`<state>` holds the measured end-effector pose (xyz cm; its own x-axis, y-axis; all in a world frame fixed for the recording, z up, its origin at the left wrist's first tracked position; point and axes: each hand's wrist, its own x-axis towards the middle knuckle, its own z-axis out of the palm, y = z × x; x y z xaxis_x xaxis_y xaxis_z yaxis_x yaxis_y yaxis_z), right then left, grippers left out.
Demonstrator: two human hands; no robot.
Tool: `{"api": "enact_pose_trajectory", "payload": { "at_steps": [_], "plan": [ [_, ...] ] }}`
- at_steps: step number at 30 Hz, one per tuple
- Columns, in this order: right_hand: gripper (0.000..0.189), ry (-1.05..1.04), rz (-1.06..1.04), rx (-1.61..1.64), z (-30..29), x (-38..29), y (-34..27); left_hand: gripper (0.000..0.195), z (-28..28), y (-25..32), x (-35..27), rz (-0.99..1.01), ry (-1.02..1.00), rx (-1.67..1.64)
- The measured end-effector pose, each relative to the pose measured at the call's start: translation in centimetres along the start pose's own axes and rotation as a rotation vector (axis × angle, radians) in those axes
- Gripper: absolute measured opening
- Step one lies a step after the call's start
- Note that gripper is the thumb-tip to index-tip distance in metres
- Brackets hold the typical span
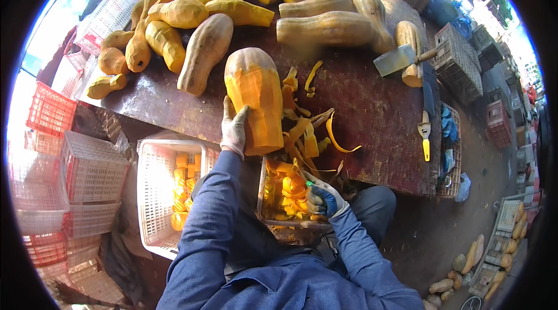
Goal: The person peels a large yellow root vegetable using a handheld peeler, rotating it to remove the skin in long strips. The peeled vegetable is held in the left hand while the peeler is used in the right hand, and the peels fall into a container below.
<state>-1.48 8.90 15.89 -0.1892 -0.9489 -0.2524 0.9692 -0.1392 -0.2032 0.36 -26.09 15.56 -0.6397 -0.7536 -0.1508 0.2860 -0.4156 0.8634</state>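
A large, mostly peeled squash (257, 105) lies on the table (375, 122) near its front edge, with pale rind left at its far end. My left hand (234, 129), in a pale glove, rests against its left side, thumb on top. In a blue and white glove, my right hand (324, 199) is closed around a tool with a green part, probably a peeler (308, 182), above a container of orange peelings (290, 192). The tool's head is hard to make out. Loose peel strips (305, 135) lie right of the squash. An unpeeled squash (207, 55) is behind it to the left.
Peeled squashes (178, 13) lie at the back left, unpeeled ones (324, 28) at the back right. A cleaver (395, 60) rests across a squash at the right, near a yellow-handled peeler (424, 135). A white basket (146, 196) with squash chunks stands left; stacked crates (93, 166) are beyond.
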Motion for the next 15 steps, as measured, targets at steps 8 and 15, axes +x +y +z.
{"api": "enact_pose_trajectory", "payload": {
  "at_steps": [8, 15],
  "plan": [
    [0.056, -0.112, -0.102, -0.008, 3.6, 1.7, -1.6, 0.083, -0.8, 0.2, -0.2, -0.002, 0.004, 0.016],
    [0.056, 0.025, -0.330, -0.301, 4.6, 10.8, -5.0, 0.084, 0.9, 0.7, -0.3, -0.017, 0.000, 0.035]
  ]
}}
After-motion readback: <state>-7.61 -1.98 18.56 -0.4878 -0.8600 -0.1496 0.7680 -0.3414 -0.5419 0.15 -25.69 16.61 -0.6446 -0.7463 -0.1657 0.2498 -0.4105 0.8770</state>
